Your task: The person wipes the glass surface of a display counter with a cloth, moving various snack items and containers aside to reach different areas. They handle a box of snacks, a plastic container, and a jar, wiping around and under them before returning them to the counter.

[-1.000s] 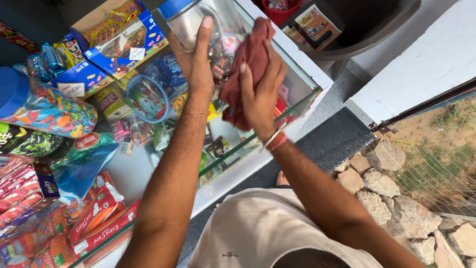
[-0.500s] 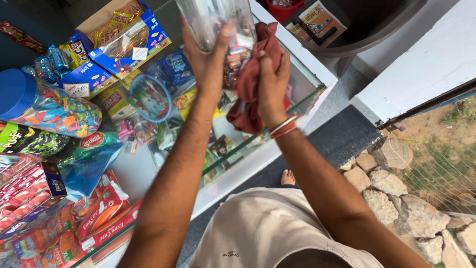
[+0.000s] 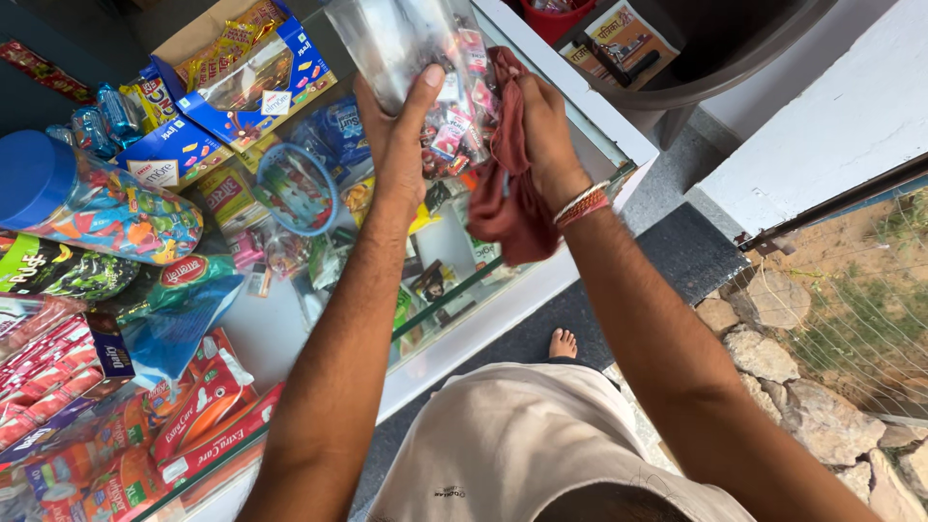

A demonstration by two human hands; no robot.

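The left hand (image 3: 401,130) is gripping a clear plastic jar (image 3: 411,43) of wrapped sweets from beneath and behind, fingers curled shut around its wall with the thumb pressed up the near side; the right hand (image 3: 541,121) is pinching a dark red cloth (image 3: 512,208) closed against the jar's right flank, the rest of the cloth hanging slack below the wrist. The jar is being held up in the air, tilted on its side, above the glass-topped display counter (image 3: 541,280) and well clear of it. By the look of it, the jar is handling as a moderately weighty load, being well filled; the wall appears rigid but smooth, so it is likely slippery under bare skin and safer taken around the body with a wide wrap than by the top, which is running out of view at the upper edge. Plastic of this kind should survive a knock, though the glass below would not welcome a drop. The cloth is soft and limp, giving no support. The jar itself is showing a transparent, slightly glaring wall with small pink, white and red wrapped pieces packed inside. To the left, a blue-lidded jar (image 3: 92,203) of multicoloured sweets is lying on its side on the counter.
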